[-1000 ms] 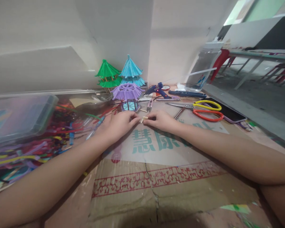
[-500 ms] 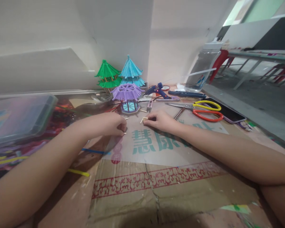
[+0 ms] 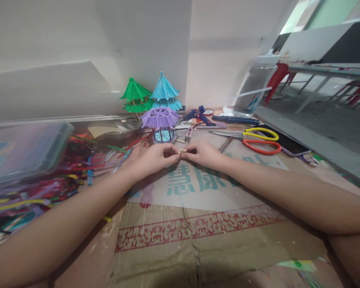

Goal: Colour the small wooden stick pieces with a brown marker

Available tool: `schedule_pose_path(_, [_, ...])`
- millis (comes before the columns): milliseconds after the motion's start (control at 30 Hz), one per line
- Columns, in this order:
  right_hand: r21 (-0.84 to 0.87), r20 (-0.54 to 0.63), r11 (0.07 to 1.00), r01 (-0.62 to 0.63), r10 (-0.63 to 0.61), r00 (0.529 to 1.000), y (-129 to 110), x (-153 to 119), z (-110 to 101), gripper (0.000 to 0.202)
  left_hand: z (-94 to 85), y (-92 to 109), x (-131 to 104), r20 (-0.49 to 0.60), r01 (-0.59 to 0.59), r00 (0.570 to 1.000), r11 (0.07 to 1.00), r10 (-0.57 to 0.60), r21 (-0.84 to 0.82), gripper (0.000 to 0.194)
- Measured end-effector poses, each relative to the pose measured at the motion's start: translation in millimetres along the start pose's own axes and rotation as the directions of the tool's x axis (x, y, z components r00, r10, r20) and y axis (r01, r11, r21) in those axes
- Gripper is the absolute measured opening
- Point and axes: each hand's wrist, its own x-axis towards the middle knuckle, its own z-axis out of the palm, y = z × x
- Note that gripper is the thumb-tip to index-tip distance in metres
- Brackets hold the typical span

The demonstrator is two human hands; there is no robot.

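Several short pale sticks (image 3: 183, 152) lie side by side between my two hands, over the printed white sheet (image 3: 204, 196). My right hand (image 3: 202, 153) pinches them from the right with thumb and finger. From the left, my left hand (image 3: 163, 156) has its fingertips pressed together at the sticks' other side. A purple-roofed model pavilion (image 3: 161, 118) stands just behind my hands. Behind it are a green model (image 3: 135, 94) and a light blue one (image 3: 164, 88). One loose pale stick (image 3: 181, 141) rests near the pavilion's base.
Yellow-and-red-handled scissors (image 3: 261, 140), a phone (image 3: 288, 142), a blue glue gun (image 3: 200, 116) and a clear bottle (image 3: 252, 88) are at the right and back. A plastic box (image 3: 27, 148) and coloured pipe cleaners (image 3: 48, 192) are at the left. Cardboard (image 3: 156, 256) covers the front.
My left hand has moved right from over the sheet's left part and now meets the sticks at my right hand. My right hand has barely moved.
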Motion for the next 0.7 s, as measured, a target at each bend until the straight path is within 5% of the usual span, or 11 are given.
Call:
schedule_pose_path(167, [0.007, -0.005, 1.0, 0.026, -0.026, 1.0, 4.4, 1.1, 1.1, 0.019, 7.8, -3.6, -1.1, -0.148, -0.009, 0.989, 1.0, 0.006, -0.015, 0.02])
schedule_pose_path(700, [0.037, 0.013, 0.997, 0.064, -0.065, 0.998, 7.0, 1.5, 0.9, 0.028, 12.9, -0.9, -1.7, -0.151, 0.007, 0.988, 1.0, -0.01, -0.019, 0.016])
